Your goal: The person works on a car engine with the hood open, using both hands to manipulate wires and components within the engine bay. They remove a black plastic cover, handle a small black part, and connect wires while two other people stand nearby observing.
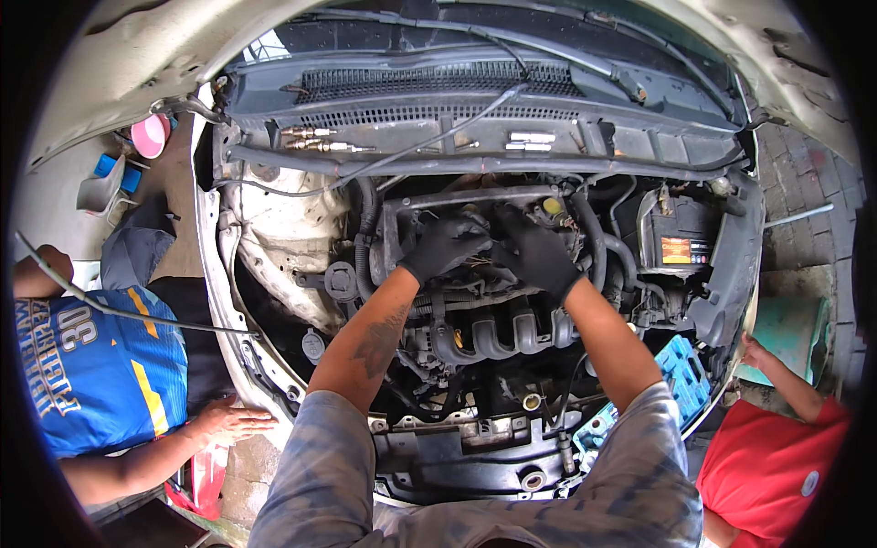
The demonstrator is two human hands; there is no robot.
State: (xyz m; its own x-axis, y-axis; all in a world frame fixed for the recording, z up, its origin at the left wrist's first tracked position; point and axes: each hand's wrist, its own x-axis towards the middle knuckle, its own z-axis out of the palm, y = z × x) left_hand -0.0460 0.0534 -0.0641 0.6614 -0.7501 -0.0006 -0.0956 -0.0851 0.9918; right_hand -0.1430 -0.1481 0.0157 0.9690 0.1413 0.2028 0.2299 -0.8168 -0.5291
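Both my hands wear black gloves and meet over the top of the car engine (475,203), behind the dark intake manifold (525,336). My left hand (448,245) has its fingers curled together near the middle of the engine top. Close beside it, my right hand (537,251) bends its fingers down toward the same spot. Thin wires (480,263) show between the hands. Whatever the fingers grip is too dark and small to name. A yellowish cap (552,206) sits just beyond my right hand.
Several spark plugs (320,142) and two white cylindrical pieces (530,142) lie on the cowl. A battery (678,239) stands at the right. A blue tool case (683,379) rests at front right. People in a blue jersey (114,365) and a red shirt (772,470) flank the car.
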